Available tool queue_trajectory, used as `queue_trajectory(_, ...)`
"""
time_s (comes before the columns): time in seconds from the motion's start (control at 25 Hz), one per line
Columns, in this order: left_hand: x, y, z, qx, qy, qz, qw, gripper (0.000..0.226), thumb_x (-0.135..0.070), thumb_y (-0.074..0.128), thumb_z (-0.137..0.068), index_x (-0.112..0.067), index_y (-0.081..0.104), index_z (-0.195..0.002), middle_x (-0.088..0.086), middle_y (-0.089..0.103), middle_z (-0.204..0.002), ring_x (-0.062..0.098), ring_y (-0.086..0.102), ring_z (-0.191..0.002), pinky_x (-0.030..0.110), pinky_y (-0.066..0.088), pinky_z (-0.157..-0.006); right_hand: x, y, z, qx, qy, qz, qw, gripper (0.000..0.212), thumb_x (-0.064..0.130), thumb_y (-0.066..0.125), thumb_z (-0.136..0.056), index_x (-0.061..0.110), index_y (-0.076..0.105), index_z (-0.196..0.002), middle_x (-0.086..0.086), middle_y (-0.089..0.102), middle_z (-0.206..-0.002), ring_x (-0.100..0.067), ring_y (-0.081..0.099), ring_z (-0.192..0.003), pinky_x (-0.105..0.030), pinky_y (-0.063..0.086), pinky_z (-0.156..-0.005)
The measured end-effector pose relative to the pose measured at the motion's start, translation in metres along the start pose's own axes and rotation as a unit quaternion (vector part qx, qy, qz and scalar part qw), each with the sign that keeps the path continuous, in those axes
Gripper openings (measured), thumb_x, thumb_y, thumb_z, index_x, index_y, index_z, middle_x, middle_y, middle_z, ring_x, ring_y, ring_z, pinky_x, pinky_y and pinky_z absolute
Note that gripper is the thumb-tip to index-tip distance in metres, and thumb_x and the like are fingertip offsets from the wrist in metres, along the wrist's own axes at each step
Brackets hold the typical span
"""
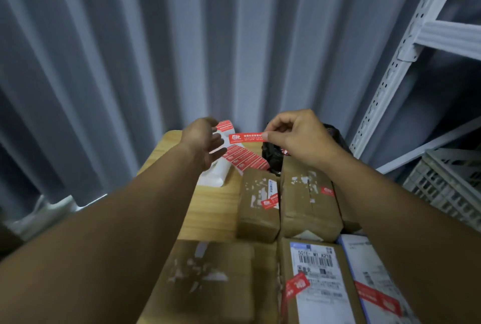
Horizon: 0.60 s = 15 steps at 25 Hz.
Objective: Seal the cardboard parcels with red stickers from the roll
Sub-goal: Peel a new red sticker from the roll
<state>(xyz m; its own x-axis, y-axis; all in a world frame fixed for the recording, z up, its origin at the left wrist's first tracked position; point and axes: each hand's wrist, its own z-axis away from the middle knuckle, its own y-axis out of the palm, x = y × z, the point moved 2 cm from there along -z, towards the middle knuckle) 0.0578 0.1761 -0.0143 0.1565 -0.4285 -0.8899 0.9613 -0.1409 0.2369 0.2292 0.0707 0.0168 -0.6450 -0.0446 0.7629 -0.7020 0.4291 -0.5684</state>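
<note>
the right hand (299, 139) is raised over the far part of the wooden table (208, 209) and pinches one end of a single red sticker (247, 137) between thumb and forefinger, with the other fingers loosely curled. the sticker is level in the air, and its free end points toward the left hand (205, 141). the left hand is open with relaxed fingers and holds nothing. it is just in front of the strip of red stickers (246, 160) that runs out from the white roll (214, 170), and i cannot tell if it touches the strip. the roll lies on the table, to the far left of the parcels. under the right hand there is a black bag (272, 157). two brown cardboard parcels stand side by side in the middle, the smaller left parcel (256, 219) and the larger right parcel (309, 209), each with a red sticker on top. nearer to the camera lie a blurred brown parcel (213, 279), a parcel with a barcode label (315, 261) and a white parcel (364, 266); the last two carry red stickers too. at the right stand a white metal rack (406, 58) and a white plastic crate (453, 180). a grey ribbed wall (156, 37) is behind.
</note>
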Motion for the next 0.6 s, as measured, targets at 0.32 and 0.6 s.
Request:
queue_trajectory(0.32, 0.001, -0.088, 0.065, 0.049, 0.066, -0.203, 0.976, 0.014, -0.017, 0.062, -0.086, -0.013, 0.074, -0.092, 0.002, 0.066, -0.086, 0.018, 0.057, -0.072, 0.03, 0.05, -0.068, 0.041, 0.023, 0.056, 0.042, 0.025, -0.046, 0.998, 0.011, 0.011, 0.079, -0.084, 0.01, 0.071, -0.076, -0.007, 0.07, -0.07, -0.009, 0.06, -0.059, -0.026, 0.052, -0.061)
queue_trajectory(0.6, 0.022, -0.136, 0.105, 0.114, 0.056, -0.284, 0.95, 0.024, -0.031, 0.072, -0.087, -0.014, 0.075, -0.103, 0.004, 0.072, -0.095, 0.016, 0.06, -0.078, 0.03, 0.049, -0.071, 0.052, 0.052, 0.099, 0.078, 0.061, -0.068, 0.993, 0.01, 0.01, 0.08, -0.082, 0.004, 0.073, -0.079, -0.001, 0.067, -0.062, -0.014, 0.061, -0.058, -0.029, 0.054, -0.06)
